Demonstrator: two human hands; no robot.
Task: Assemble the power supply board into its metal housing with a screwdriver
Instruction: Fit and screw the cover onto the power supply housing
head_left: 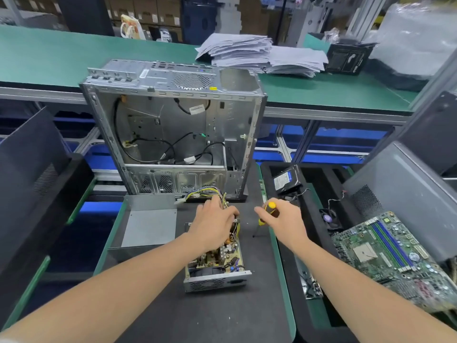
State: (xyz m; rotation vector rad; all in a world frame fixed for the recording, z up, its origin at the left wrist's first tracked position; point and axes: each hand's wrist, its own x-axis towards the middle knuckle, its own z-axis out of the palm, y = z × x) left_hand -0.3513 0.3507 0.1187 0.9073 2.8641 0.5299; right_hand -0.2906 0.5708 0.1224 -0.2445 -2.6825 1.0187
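While the left hand (214, 225), fingers spread, pins the board (215, 258) in its housing (217, 283) mid-worktop, the right hand (282, 220) grips the screwdriver (271, 206) ready.

Left hand (214, 220) rests on the power supply board (222, 253); right hand (282, 220) grips the screwdriver (268, 211).
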